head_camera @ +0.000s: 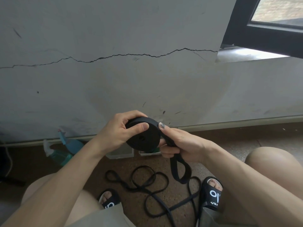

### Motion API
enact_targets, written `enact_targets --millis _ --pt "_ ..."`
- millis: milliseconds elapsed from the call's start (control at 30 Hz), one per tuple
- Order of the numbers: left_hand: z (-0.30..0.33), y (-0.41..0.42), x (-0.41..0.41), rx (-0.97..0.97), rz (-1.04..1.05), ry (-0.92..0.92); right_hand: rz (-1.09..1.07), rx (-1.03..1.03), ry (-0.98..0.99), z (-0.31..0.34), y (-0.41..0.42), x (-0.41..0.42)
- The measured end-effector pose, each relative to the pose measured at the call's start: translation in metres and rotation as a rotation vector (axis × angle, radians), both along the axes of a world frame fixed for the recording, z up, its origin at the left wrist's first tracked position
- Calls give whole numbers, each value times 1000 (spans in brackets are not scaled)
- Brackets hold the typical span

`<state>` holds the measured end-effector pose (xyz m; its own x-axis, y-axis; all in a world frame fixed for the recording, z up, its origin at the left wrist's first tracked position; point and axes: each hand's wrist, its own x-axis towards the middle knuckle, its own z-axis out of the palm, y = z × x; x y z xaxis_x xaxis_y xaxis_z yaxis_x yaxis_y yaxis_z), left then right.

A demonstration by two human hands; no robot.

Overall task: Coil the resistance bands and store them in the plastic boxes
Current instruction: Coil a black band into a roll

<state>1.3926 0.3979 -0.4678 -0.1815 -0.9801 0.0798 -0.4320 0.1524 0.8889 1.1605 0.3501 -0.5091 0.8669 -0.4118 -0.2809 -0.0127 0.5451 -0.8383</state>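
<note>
step: winding the wide black band [143, 136] into a flat disc, most of its length already rolled, judged from the short tail left
left hand [118, 130]: grips the coil, thumb flat across its near face, fingers curled over the far rim
right hand [178, 145]: pinches the free tail [179, 169] where it leaves the coil, thumb on top, remaining fingers curled round the strap
tail: hangs below the right hand as a short loop, clear of the floor
where: coil held in the air above the knees, in front of two clear plastic boxes [120, 153] by the wall
other bands [147, 185]: thin black loops tangled on the floor between the slippers [213, 192], not yet coiled
technique: keep tension on the tail, feed it flat and untwisted, edges flush with the layers below
left thumb: should press the face so the layers do not telescope
risk: rubber springs open if either grip slackens; hold the end down until the coil is in a box
beside boxes: spray bottles [65, 145] lie at the wall
</note>
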Motion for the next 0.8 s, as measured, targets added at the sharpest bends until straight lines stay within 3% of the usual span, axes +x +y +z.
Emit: enact_targets --millis 100,233,300,400,500,600,667,800 --pt "3 1 0 44 -44 -84 -43 -58 32 -7 1 4" --pt "-4 4 -9 14 -175 -387 -121 -260 301 -18 5 12" --pt "-8 4 -12 -16 -204 -451 -108 -321 404 -22 4 14" --pt "-10 3 -10 -33 -206 -415 -77 -222 367 -21 2 13" --pt "-6 4 -8 -17 -138 -222 -4 -76 192 -17 -4 7" --pt "-2 5 -5 -5 -83 -105 16 -59 148 -16 -6 4" --pt "-1 6 -4 11 -82 -133 -39 -96 169 -15 -6 6" --pt "-8 3 -9 47 -197 -370 -142 -201 337 -15 -5 12"
